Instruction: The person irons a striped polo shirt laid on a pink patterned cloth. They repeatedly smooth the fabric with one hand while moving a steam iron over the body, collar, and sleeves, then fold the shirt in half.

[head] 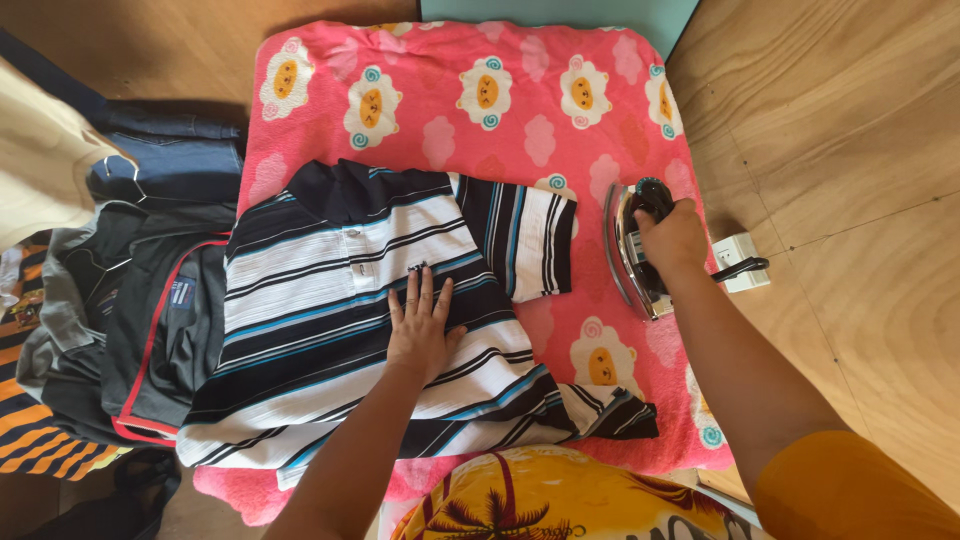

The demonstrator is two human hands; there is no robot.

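Left hand [420, 325] fingers [412, 290] flat and spread, pressing on striped polo shirt [330, 300] laid on the pink patterned blanket [520, 110] over the bench, right hand [675, 240] fingers wrapped around handle of iron [632, 250] standing just right of shirt sleeve, clothes pile [120, 300] at left.

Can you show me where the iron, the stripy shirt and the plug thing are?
Silver and black clothes iron [628, 262], head view, on its metal soleplate.
Black, white and blue striped polo shirt [320, 290], head view, on its chest.
White wall socket [735, 250], head view, on its face.
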